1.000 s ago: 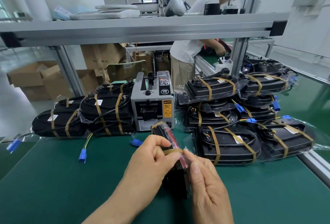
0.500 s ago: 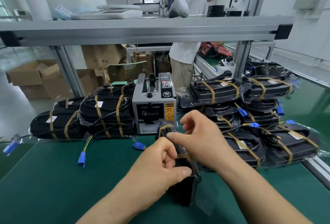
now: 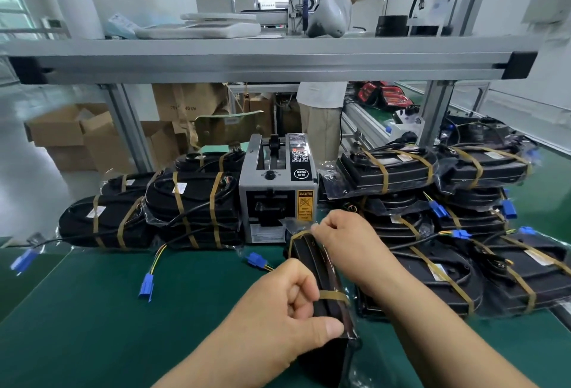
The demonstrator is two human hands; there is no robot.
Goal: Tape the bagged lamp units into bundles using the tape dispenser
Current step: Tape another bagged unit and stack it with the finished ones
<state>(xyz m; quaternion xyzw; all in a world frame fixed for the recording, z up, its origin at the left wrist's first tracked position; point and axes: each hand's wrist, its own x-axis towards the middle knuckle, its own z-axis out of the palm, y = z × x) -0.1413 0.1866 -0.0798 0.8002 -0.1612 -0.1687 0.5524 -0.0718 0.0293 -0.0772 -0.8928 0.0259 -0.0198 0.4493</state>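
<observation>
Lamp bundle [image 3: 319, 267]: black, bagged, standing on its long edge on the green table [image 3: 92, 319], just in front of the tape dispenser [image 3: 278, 189].

Left hand [image 3: 287, 316]: gripping the near end of the bundle, fingers curled round it, thumb lying along the side. A tan tape band [image 3: 335, 296] is crossing the top edge right beside the knuckles.

Right hand [image 3: 343, 239]: fingers curled over the far top edge of the bundle, where a second tape band [image 3: 297, 237] is wrapping round. Cannot tell whether the fingertips are pinching the tape itself or only pressing it down.

The dispenser is sitting upright at the back of the table, yellow caution label facing the camera.

Finished bundles, each with two tan bands, are lying stacked on both sides: left stack [image 3: 191, 205], right stack [image 3: 398, 168]. Blue connectors [image 3: 145, 287] on thin wires are trailing onto the table.

Behind the shelf beam [image 3: 247, 60] another person [image 3: 324, 109] is standing at a farther bench. Cardboard boxes [image 3: 61, 131] are sitting on the floor at left.
</observation>
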